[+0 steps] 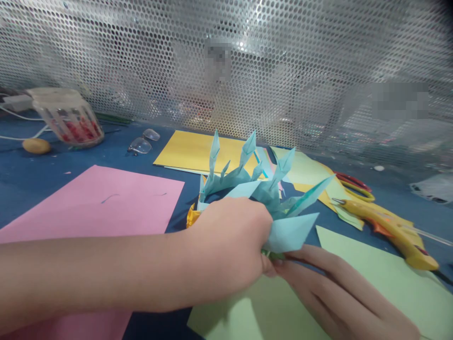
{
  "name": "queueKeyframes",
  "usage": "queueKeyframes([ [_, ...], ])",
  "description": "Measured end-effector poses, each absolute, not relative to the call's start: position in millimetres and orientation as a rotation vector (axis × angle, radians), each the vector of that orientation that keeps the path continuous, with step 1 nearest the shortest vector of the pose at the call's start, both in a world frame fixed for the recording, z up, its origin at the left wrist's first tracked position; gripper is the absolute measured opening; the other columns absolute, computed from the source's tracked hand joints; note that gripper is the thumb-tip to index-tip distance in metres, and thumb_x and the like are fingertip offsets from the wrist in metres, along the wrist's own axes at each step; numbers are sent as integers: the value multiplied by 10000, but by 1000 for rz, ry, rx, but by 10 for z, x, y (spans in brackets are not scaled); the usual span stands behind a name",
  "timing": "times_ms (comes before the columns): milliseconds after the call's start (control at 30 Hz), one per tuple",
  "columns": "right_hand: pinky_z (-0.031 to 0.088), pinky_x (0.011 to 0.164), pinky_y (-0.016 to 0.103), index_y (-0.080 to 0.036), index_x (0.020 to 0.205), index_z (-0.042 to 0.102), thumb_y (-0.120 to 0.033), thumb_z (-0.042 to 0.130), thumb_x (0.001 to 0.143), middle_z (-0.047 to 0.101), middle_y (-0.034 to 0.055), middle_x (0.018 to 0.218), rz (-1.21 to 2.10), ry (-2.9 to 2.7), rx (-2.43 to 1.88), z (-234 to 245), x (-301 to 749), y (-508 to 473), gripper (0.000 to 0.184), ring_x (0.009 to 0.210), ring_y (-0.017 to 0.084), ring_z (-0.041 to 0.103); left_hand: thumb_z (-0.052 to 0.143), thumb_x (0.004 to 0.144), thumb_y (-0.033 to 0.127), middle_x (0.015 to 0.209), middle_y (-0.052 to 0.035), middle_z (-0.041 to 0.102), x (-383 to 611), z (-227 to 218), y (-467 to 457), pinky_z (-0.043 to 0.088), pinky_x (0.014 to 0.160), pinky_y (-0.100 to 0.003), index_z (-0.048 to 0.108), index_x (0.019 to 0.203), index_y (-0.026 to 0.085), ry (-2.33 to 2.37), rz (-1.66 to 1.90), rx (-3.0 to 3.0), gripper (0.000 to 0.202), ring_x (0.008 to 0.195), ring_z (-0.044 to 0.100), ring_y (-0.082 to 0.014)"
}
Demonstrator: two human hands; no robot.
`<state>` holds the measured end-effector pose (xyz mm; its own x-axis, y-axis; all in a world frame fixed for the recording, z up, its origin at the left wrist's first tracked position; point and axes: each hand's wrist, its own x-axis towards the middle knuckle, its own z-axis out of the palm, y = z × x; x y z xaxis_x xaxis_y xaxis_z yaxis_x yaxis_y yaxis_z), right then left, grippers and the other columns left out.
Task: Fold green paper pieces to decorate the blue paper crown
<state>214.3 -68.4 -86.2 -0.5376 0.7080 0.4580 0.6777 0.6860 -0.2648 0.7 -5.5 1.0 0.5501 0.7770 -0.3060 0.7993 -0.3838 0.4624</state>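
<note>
1. Two hands met at the near side of a light-blue paper crown (271,191), which was mid-view over the blue table (120,158), between a pink sheet (95,208) and a green sheet (392,283).
2. We had the left hand (230,241) curled over the crown's near rim, its fingers closed on the paper. Too hard a squeeze there could, we judged, crease the band or pull it out of round.
3. We held the right hand (339,288) with fingers stretched out, tips near the left thumb, by a small green piece (276,256); whether they pinched it or only touched it, we could not tell.
4. Our left hand hid much of the near rim, so a part sitting crooked there might have escaped us.
5. Slender folded points rose from the band; a careless sweep of the wrist could have bent one.
6. We had a yellow glue gun (385,218) lying to the right, nozzle toward the crown. If hot, which we could not tell, it might burn a straying finger.
</note>
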Motion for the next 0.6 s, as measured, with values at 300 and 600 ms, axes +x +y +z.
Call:
queueKeyframes([
  [300, 569, 864, 205, -327, 1168, 693, -316, 495, 976, 727, 9, 1118, 138, -2300, -1165, -926, 2185, -721, 276, 936, 185, 727, 640, 702, 208, 497, 48, 430, 5, 0, -70, 257, 395, -237, 405, 502, 191, 1290, -63, 2200, 309, 459, 383, -105],
  [600, 554, 880, 193, -349, 1200, 672, -290, 488, 978, 697, -5, 1186, 101, -2348, -1148, -899, 2142, -712, 294, 976, 179, 713, 627, 708, 226, 521, 41, 466, -20, -25, -66, 256, 394, -238, 435, 523, 192, 1294, -40, 2155, 270, 451, 392, -105],
])
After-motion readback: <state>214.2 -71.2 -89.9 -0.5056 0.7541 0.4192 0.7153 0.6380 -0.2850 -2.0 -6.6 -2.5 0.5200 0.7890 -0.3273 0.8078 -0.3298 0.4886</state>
